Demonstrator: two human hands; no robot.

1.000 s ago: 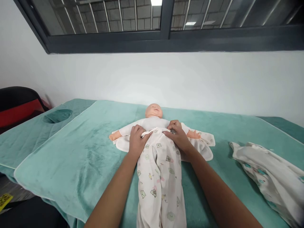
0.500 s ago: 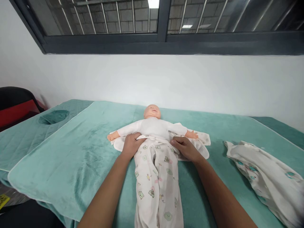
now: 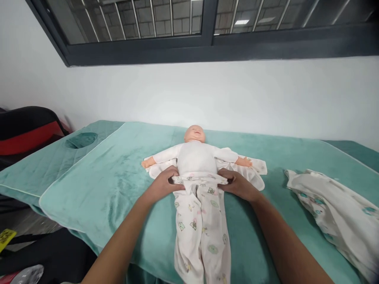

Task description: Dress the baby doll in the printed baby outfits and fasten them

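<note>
A baby doll (image 3: 196,157) lies on its back with arms spread, its head towards the wall. White patterned baby pants (image 3: 204,221) cover its legs, with the waistband across the lower belly. My left hand (image 3: 166,182) pinches the waistband at its left side, thumb and fingers closed on the cloth. At the opposite side my right hand (image 3: 237,184) grips the same waistband. Under the doll's arms a white patterned baby top (image 3: 257,167) lies spread out. The doll's feet are hidden inside the pants.
A teal blanket (image 3: 112,189) covers the bed, which has a round face hole (image 3: 81,140) at the left. More white printed clothing (image 3: 334,205) lies bunched at the right. Behind are a wall and a barred window (image 3: 142,19). A black and red chair (image 3: 29,132) stands left.
Both hands have shifted the waistband down slightly, from the doll's middle towards its hips, showing more belly. The camera view has tilted and moved a little.
</note>
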